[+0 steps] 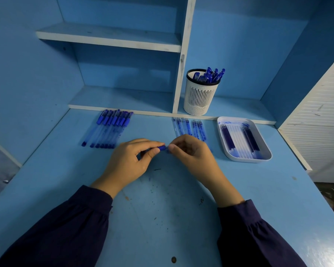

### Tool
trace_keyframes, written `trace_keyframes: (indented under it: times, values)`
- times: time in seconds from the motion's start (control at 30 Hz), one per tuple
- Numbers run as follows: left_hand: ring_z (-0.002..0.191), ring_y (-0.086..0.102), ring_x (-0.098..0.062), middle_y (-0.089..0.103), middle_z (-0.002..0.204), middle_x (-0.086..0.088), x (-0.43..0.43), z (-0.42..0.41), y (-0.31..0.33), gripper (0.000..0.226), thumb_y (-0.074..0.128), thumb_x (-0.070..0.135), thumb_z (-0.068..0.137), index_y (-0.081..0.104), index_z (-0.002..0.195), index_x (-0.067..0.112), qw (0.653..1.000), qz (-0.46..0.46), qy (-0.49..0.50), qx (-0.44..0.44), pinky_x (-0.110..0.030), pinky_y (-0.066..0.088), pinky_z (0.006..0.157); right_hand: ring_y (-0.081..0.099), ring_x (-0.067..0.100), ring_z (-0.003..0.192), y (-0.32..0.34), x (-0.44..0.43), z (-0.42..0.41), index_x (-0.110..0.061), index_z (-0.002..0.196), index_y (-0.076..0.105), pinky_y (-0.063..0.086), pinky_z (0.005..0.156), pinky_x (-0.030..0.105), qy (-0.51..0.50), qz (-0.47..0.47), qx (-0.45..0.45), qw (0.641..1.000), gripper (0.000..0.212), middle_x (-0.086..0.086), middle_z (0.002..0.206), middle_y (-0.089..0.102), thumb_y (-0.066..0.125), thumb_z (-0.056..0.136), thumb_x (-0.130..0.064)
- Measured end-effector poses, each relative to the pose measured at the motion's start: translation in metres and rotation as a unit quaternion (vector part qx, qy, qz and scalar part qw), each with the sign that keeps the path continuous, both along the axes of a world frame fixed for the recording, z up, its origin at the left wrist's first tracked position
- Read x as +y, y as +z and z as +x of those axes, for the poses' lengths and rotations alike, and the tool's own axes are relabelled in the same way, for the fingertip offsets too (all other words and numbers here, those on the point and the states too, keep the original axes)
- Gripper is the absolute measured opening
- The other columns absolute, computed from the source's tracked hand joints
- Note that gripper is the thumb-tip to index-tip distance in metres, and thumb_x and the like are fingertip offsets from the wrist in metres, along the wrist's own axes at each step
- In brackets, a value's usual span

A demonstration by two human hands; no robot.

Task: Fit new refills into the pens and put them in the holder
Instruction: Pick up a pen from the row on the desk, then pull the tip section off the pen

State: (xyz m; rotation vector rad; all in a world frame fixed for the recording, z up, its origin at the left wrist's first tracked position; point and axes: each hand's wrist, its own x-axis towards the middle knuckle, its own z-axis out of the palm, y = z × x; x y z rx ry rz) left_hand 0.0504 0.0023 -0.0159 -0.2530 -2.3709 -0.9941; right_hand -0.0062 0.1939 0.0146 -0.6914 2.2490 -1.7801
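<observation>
My left hand (131, 160) grips a blue pen (161, 148) with curled fingers and thumb; only its blue end shows between the hands. My right hand (189, 151) pinches at that end; what its fingertips hold is hidden. A row of several capped blue pens (108, 129) lies at the back left of the desk. Several thin refills (189, 127) lie side by side behind my right hand. A white tray (266, 151) at the right holds more refills. The white slotted holder (200, 95) stands on the low shelf with several blue pens in it.
The blue desk (162, 199) is flecked with ink spots. Blue and white shelves (112, 37) rise behind it, with an upright divider (181, 60) just left of the holder. A white slatted panel (320, 122) stands at the right edge.
</observation>
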Motion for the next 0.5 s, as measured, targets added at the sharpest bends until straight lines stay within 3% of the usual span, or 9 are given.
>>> trace_keyframes:
  times: [0.13, 0.23, 0.33, 0.5]
  values:
    - [0.089, 0.067, -0.007, 0.073, 0.101, 0.016, -0.0004, 0.0012, 0.0005, 0.024, 0.062, 0.033, 0.094, 0.075, 0.113, 0.025, 1.0, -0.002, 0.006, -0.003, -0.026, 0.056, 0.071, 0.068, 0.016, 0.086, 0.0023, 0.0019, -0.0007, -0.008, 0.101, 0.066, 0.054, 0.08, 0.021, 0.01, -0.048, -0.046, 0.998, 0.02, 0.011, 0.096, 0.069, 0.073, 0.083, -0.005]
    - [0.088, 0.067, -0.005, 0.072, 0.1, 0.016, -0.0001, 0.0011, 0.0012, 0.023, 0.063, 0.03, 0.094, 0.075, 0.113, 0.024, 1.0, -0.007, 0.007, -0.006, -0.015, 0.051, 0.07, 0.067, 0.015, 0.08, 0.0024, 0.0009, -0.0002, -0.008, 0.095, 0.068, 0.052, 0.074, 0.02, -0.002, -0.03, -0.036, 0.999, 0.011, 0.01, 0.089, 0.071, 0.071, 0.085, -0.009]
    - [0.085, 0.065, -0.001, 0.072, 0.098, 0.017, 0.0004, 0.0011, 0.0013, 0.023, 0.064, 0.028, 0.093, 0.076, 0.112, 0.023, 1.0, -0.004, 0.01, -0.008, -0.005, 0.043, 0.068, 0.065, 0.008, 0.076, 0.0019, 0.0014, -0.0013, -0.006, 0.09, 0.07, 0.05, 0.073, 0.017, -0.005, -0.055, -0.052, 0.997, 0.008, 0.003, 0.081, 0.071, 0.07, 0.084, 0.0]
    - [0.078, 0.06, 0.002, 0.072, 0.099, 0.016, -0.0008, 0.0019, 0.0024, 0.021, 0.066, 0.025, 0.094, 0.076, 0.112, 0.023, 1.0, 0.005, 0.02, -0.007, -0.006, 0.042, 0.066, 0.066, 0.01, 0.082, 0.0036, 0.0059, -0.0036, -0.01, 0.091, 0.073, 0.051, 0.08, 0.019, -0.028, -0.107, -0.099, 0.989, 0.013, 0.003, 0.088, 0.073, 0.07, 0.084, 0.0]
